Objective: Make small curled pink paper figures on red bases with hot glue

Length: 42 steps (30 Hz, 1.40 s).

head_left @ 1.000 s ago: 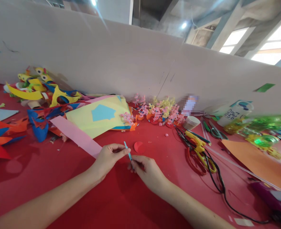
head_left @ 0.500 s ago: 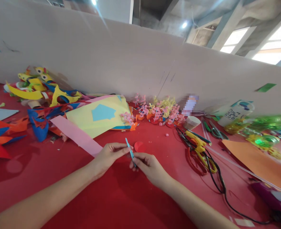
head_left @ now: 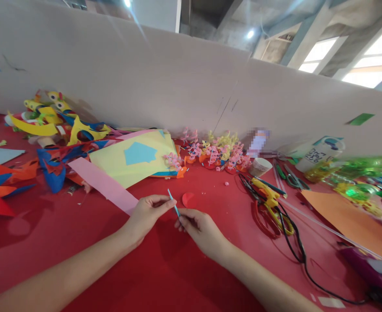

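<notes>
Both my hands meet over the red table (head_left: 165, 268) and pinch a thin light-blue paper strip (head_left: 173, 203). My left hand (head_left: 148, 213) grips its upper part between thumb and forefinger. My right hand (head_left: 200, 229) pinches its lower end, fingers closed. The strip leans up and to the left between them. A small red paper disc (head_left: 187, 199) lies flat just behind my hands. A pink paper strip (head_left: 103, 184) lies beside my left hand, its near end hidden by that hand.
Yellow sheets with a blue cut-out (head_left: 135, 158) and a heap of coloured paper shapes (head_left: 51, 125) lie at left. Small curled paper figures (head_left: 217, 154) stand by the back board. Scissors (head_left: 270, 203), a black cable, orange paper (head_left: 350, 221) and a purple glue gun (head_left: 369, 268) lie at right.
The blue strip has shifted slightly between my fingers, its tilt changing a little. My hands stay in nearly the same place.
</notes>
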Tool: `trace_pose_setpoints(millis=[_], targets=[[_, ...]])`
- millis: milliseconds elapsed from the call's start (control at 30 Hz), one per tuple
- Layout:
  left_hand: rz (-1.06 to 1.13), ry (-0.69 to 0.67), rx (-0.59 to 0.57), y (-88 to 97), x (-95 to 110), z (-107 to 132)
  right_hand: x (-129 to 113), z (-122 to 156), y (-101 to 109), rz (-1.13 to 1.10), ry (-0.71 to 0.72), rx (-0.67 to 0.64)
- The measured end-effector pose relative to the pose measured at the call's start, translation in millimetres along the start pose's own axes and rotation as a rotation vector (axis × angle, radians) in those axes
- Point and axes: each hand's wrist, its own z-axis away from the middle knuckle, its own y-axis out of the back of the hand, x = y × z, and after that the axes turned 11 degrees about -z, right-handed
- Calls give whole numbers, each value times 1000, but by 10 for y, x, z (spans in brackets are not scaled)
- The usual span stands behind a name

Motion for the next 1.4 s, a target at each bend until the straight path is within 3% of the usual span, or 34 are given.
trace_pose_setpoints(millis=[200,400,567,867,1067,1200,1400], targets=[[190,45,-33,6,-28,-31,55,-56,74,-178,-48,110],[290,148,-100,2,5,-33,91,-156,298,-152,4,231],[183,167,-184,32,28,-36,90,-172,378,-23,43,215],[120,168,-188,27,49,-18,35,-207,529,-42,7,114],[191,222,-192,38,29,-31,20,-196,481,15,61,161],[213,174,-175,67,35,-46,41,-186,429,29,83,188],[-4,-11,-114,100,-10,-95,100,-185,395,-13,68,230]])
